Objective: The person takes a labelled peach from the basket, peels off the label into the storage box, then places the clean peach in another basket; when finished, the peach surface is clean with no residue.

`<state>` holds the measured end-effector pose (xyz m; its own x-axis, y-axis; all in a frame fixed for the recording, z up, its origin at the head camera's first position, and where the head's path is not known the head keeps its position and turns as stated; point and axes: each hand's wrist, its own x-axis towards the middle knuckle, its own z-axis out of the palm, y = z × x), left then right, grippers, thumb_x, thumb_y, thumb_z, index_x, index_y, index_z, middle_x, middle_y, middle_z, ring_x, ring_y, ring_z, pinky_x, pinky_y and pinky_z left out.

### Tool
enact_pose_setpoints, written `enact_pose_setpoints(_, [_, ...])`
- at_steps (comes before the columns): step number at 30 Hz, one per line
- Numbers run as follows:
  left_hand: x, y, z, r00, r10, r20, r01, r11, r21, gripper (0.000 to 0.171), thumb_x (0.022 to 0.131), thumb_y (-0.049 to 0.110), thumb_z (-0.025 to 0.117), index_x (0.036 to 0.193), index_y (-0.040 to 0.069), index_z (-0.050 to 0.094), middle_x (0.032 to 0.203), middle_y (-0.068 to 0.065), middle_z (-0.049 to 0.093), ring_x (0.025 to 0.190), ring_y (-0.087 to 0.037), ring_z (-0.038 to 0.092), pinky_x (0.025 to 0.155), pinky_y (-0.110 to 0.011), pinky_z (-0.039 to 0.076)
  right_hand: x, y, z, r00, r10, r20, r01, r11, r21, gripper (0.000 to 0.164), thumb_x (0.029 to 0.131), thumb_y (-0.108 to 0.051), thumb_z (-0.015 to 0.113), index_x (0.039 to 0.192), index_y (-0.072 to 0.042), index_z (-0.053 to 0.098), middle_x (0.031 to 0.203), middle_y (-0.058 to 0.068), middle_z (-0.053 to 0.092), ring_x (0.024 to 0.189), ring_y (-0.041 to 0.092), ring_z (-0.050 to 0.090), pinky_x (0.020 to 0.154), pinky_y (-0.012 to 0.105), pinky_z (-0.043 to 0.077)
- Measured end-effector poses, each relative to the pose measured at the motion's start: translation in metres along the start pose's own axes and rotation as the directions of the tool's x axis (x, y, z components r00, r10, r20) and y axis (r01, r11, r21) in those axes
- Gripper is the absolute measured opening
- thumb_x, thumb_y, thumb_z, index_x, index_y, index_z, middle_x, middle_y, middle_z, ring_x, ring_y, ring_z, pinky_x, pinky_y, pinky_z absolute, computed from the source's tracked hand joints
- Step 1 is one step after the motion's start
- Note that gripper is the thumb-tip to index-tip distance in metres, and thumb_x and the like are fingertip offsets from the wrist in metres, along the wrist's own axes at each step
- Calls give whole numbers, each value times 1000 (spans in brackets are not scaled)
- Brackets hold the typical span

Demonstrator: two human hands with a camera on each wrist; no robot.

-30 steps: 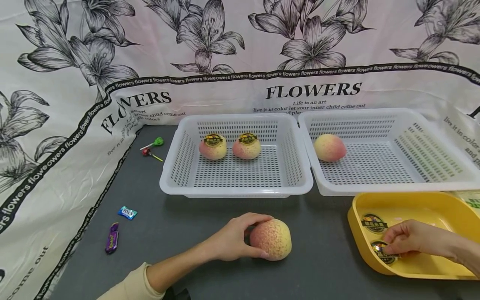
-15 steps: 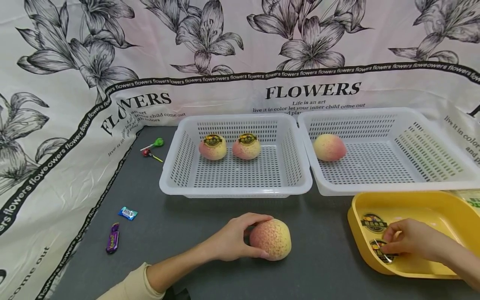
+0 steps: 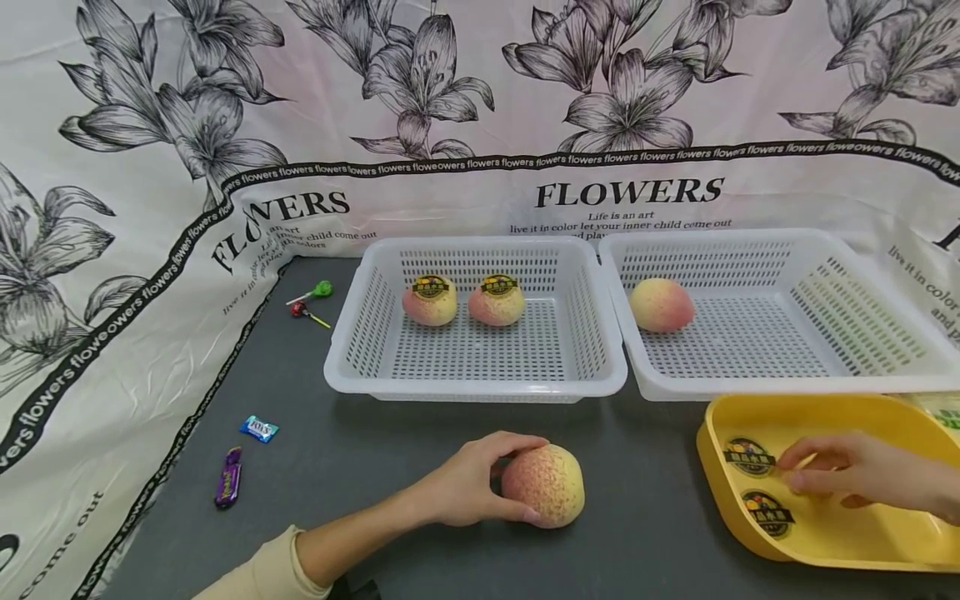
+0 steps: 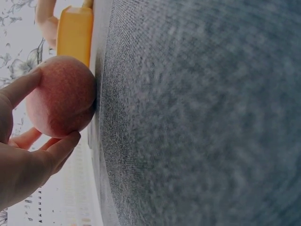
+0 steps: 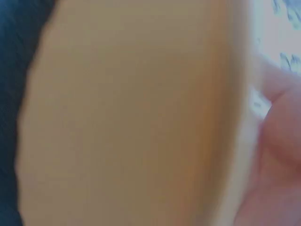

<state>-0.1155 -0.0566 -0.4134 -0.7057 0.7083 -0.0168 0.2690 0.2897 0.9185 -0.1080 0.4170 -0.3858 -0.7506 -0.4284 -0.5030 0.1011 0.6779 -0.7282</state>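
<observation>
My left hand [image 3: 480, 481] grips a peach [image 3: 543, 486] that rests on the dark table. In the left wrist view the thumb and fingers [image 4: 63, 146] lie on either side of the peach [image 4: 66, 96]. Two round black stickers with a fruit print lie in the yellow tray: an upper sticker [image 3: 750, 457] and a lower sticker [image 3: 768, 512]. My right hand [image 3: 862, 471] is over the tray with loosely bent fingers, the fingertips close to the upper sticker's right edge. Whether they touch it I cannot tell. The tray's wall fills most of the right wrist view, blurred.
A white basket [image 3: 476, 387] holds two stickered peaches [image 3: 430, 302]. The right basket [image 3: 787, 386] has one peach [image 3: 662, 305] without a visible sticker. The yellow tray [image 3: 738, 537] stands before it. Lollipops [image 3: 321, 288] and wrapped sweets [image 3: 259, 429] lie at left.
My right hand has let go of the lower sticker, which now lies flat, and has moved up toward the upper one. The left hand keeps its hold. The head view has tilted slightly up.
</observation>
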Motion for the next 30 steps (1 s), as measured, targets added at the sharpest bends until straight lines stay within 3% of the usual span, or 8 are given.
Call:
enact_pose_setpoints(3, [0,1,0,1000,-11,2,11,1000,3,68,76,13,82,136,11,49,128,-2,50,116,-12,47,87,-21,45,0,1,-16,990,6,142,-40,970,240,26,103,-13,43,122,0,55,109,10,63,91,18,60,73,43,51])
enact_pose_setpoints(7, [0,1,0,1000,-13,1,13,1000,7,69,76,14,82,137,12,49,128,-1,50,116,-12,47,87,-20,45,3,-10,-23,968,-125,216,20,900,435,33,105,-9,31,130,-10,53,120,11,59,105,24,58,81,42,51])
enact_pose_setpoints(13, [-1,2,0,1000,-23,-9,23,1000,-8,69,75,13,83,136,12,50,128,0,51,116,-11,47,87,-20,45,20,-49,-6,902,-357,243,110,734,670,43,106,-5,18,139,-11,44,132,14,53,119,28,51,92,49,44])
enact_pose_setpoints(16, [-1,3,0,1000,-23,-9,23,1000,-10,68,75,12,83,136,12,50,128,0,51,116,-11,47,87,-20,45,31,-68,11,892,-403,204,150,690,708,43,106,-6,17,139,-9,45,132,15,53,121,28,50,93,49,43])
enact_pose_setpoints(19, [-1,3,0,1000,-26,-4,26,1000,-10,68,76,12,82,136,13,50,128,0,50,116,-11,47,87,-20,45,42,-84,30,915,-372,154,162,691,704,40,106,-9,22,136,-12,49,130,15,54,120,28,51,93,48,44])
enact_pose_setpoints(25, [-1,2,0,1000,-29,-6,29,1000,-7,69,75,13,83,136,13,50,127,0,50,115,-10,47,87,-20,45,63,-116,74,972,-231,49,147,752,643,37,105,-19,38,139,-5,40,132,18,49,120,30,49,91,52,45])
enact_pose_setpoints(30, [0,1,1,1000,-17,-6,17,1000,7,69,76,13,82,136,13,50,127,-1,50,115,-11,48,87,-20,45,83,-134,108,983,-182,18,129,760,637,52,100,-21,50,142,3,30,140,25,37,121,33,44,90,54,45])
